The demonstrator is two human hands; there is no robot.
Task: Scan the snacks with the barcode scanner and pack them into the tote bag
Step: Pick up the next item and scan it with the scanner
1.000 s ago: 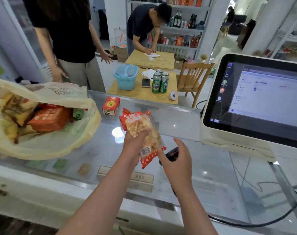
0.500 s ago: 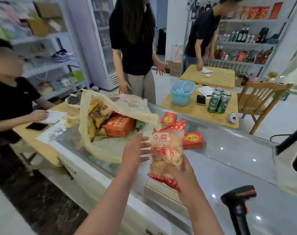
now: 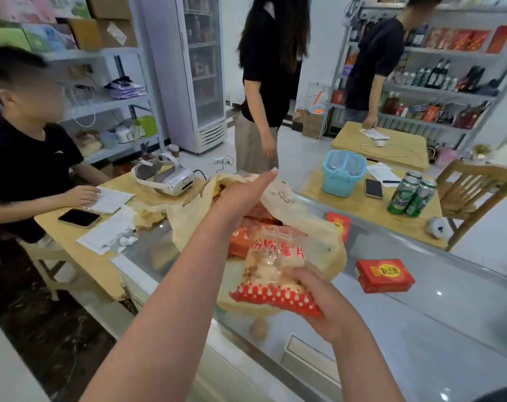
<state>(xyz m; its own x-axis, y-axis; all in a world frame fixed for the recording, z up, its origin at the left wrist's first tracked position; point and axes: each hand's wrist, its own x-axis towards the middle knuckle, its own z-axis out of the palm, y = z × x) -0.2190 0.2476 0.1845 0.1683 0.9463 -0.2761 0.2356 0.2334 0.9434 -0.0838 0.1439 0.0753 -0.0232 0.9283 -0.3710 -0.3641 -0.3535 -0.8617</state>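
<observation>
Since the earlier frame we had pushed the chip packet [image 3: 272,265] forward to the mouth of the tote bag [image 3: 301,210], centre frame, so packing it seemed underway. Our right hand [image 3: 324,303] pinched its dotted lower end from beneath; our left hand [image 3: 246,195], fingers straight, propped the bag's upper flap open.

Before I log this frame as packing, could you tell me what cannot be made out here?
Head view only.
- Tote bag contents: mostly covered by the left hand, its forearm and the chips bag.
- Chips bag barcode: not on the side shown; right hand covers the lower corner.
- Barcode scanner: not seen in frame.
- Far red box: partly behind the tote bag.
</observation>
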